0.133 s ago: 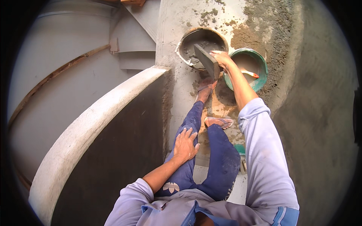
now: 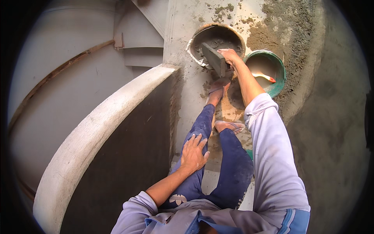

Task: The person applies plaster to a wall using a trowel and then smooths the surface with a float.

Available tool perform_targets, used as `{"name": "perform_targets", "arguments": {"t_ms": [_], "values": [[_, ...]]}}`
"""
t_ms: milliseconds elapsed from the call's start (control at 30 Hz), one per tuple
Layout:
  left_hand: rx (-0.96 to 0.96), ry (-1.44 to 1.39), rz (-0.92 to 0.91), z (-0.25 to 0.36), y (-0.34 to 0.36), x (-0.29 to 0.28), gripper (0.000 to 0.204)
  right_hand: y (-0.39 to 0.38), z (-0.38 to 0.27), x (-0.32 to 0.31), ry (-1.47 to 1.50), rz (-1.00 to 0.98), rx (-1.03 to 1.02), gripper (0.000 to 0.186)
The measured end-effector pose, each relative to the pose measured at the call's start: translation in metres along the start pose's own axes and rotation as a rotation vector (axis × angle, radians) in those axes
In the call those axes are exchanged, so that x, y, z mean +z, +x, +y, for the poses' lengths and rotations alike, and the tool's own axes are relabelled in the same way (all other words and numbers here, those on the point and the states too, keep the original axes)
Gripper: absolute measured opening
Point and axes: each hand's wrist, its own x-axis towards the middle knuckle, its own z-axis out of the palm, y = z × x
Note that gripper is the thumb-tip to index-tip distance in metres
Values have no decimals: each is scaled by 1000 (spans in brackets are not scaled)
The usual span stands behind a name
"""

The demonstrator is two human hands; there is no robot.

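Nearby, green bucket point(image 2: 283, 78), brush point(image 2: 264, 76), mortar bucket point(image 2: 236, 36) — right grip point(image 2: 230, 57) clasping float point(image 2: 214, 58), left grip point(image 2: 194, 154) spread

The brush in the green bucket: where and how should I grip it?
Probably best to grip the brush by its red handle end, coming from above and the right. That end points toward the lower-right rim of the green bucket, while the other end runs left, where the right forearm crowds the approach.
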Motion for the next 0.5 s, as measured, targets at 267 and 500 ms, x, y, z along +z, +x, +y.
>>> {"name": "perform_targets", "arguments": {"t_ms": [267,500], "values": [[-40,-63,-2,-2,-4,1,61,9,-14,38,-15,0,10,37],[27,-50,-30,2,11,-8,59,41,88,-7,918,-455,255,31]]}}
